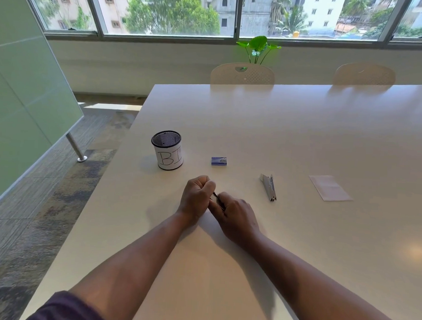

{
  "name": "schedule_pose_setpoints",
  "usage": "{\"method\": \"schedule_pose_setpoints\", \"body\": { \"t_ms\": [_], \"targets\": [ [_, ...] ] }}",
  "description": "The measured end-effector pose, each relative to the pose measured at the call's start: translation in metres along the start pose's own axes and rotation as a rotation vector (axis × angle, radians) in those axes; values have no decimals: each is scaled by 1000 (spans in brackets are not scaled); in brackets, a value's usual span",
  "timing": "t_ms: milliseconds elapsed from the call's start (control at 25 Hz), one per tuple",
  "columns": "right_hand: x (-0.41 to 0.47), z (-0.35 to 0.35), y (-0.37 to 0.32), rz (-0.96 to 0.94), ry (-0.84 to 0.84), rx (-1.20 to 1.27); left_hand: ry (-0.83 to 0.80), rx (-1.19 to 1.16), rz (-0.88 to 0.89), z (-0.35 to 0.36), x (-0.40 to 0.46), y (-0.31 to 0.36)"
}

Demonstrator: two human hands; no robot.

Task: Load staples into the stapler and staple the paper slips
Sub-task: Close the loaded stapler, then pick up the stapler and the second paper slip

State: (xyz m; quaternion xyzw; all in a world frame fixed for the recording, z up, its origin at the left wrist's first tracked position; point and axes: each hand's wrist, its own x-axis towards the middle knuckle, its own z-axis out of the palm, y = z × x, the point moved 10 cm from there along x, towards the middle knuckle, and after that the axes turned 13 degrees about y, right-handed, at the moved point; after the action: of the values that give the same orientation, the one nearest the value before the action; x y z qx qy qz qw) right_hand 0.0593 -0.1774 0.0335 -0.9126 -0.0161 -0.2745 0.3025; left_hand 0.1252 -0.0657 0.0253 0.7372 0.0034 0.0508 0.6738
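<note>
Gripping one dark object, both hands; one stapler, one staple box.

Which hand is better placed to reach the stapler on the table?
Probably the right hand: the stapler lies just to its right, while the left hand would have to cross over. Both now hold a small dark thing.

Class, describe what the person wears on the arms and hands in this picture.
Both forearms are bare. The left hand and right hand wear no gloves, and no rings or watch show. A dark purple sleeve shows at the left upper arm, at the bottom edge.
</note>
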Motion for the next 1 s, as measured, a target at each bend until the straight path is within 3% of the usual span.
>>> {"method": "schedule_pose_setpoints", "body": {
  "t_ms": [600,1000],
  "targets": [
    [1,-3,10,101,46,46,-27,-154,-63,-1,-4,-5],
    [-3,-18,19,182,154,69,-114,-24,82,13,-12,1]
  ]
}}
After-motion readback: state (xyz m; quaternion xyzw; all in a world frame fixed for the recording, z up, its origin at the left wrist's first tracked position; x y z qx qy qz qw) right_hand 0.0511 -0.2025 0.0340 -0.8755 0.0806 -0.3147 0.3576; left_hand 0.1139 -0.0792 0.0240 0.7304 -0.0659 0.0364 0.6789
